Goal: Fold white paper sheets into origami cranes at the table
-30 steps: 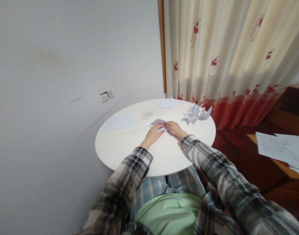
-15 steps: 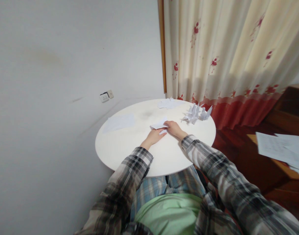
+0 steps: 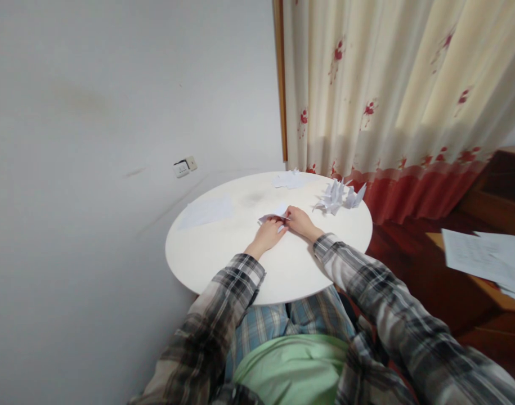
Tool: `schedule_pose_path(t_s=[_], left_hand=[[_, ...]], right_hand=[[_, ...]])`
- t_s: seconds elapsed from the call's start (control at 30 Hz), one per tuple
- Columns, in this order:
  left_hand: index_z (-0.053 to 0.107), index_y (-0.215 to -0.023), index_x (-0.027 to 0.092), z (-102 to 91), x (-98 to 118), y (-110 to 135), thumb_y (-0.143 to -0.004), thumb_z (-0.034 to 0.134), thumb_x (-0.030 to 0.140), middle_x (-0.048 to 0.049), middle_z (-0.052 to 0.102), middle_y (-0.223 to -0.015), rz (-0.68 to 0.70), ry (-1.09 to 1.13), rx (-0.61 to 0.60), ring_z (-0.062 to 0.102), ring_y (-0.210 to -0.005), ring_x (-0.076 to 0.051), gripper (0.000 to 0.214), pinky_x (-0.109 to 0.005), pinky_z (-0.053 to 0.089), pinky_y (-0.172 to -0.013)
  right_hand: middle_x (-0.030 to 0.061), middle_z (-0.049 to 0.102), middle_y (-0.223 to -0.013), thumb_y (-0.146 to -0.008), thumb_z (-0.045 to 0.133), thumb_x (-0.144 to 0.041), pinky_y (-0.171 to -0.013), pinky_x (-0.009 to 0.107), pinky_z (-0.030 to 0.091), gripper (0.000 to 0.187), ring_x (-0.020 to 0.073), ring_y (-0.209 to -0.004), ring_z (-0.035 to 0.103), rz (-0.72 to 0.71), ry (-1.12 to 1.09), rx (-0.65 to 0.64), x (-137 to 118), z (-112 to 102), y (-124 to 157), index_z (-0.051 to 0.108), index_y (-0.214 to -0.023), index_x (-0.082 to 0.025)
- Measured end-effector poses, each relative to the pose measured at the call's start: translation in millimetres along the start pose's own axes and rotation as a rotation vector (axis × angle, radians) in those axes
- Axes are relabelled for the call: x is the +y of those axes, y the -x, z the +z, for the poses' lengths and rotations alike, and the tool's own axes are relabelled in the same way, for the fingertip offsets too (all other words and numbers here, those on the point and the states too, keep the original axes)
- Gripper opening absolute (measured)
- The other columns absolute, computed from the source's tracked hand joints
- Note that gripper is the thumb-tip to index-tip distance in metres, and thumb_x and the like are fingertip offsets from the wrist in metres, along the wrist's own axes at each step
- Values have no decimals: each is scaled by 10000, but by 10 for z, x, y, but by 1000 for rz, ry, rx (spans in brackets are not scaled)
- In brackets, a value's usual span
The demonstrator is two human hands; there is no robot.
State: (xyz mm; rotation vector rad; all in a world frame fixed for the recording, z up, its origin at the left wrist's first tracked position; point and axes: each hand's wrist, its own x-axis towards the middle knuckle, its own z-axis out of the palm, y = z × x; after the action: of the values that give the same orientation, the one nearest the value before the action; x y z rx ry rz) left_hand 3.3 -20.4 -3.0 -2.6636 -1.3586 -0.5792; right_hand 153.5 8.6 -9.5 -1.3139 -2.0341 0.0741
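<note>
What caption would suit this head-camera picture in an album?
Left hand and right hand pinch a small white paper on a round white table, folded paper figures beyond.

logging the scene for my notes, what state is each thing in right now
small paper: partly folded, pinched by both hands
left hand: closed on the small paper
right hand: closed on the small paper
flat sheet: unfolded, lying flat on the table
folded figures: folded up, heaped together
far papers: small loose pile at the table's far edge
curtain: drawn shut
loose sheets: flat, overlapping, off the table
</note>
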Motion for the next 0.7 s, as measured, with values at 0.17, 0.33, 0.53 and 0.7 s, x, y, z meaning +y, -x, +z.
schedule_pose_path(t_s=[0.17,0.33,0.53,0.7], left_hand=[[525,-1118,149,51,-19,10,-848,402,340,-87,536,-1214,-8,136,-13,475,-1130,-196,353,-325,337,-1000],[469,-1187,161,69,-23,14,-846,397,372,-80,468,-1294,-41,129,3,401,-1210,-203,407,-335,277,-1045],[456,-1206,143,71,-35,-5,-856,342,442,-102,475,-1288,-45,95,-60,427,-1190,-211,474,-336,299,-1025],[439,-1231,110,64,-24,-16,-863,299,464,-120,458,-1302,-52,56,-90,413,-1203,-217,530,-341,281,-1033]], right_hand=[[24,577,-777,-683,531,-169,-624,216,322,116,126,-699,479,-1,-37,2,8,12,2,499,-794,-162],[14,567,-763,-693,517,-174,-616,212,317,114,121,-687,471,-12,-86,14,4,2,4,479,-800,-170],[29,569,-763,-742,464,-177,-589,218,307,80,129,-671,471,73,-57,14,-23,-39,3,476,-821,-169],[35,573,-778,-756,448,-166,-596,219,317,104,133,-686,483,94,-58,13,-39,-62,8,474,-857,-169]])
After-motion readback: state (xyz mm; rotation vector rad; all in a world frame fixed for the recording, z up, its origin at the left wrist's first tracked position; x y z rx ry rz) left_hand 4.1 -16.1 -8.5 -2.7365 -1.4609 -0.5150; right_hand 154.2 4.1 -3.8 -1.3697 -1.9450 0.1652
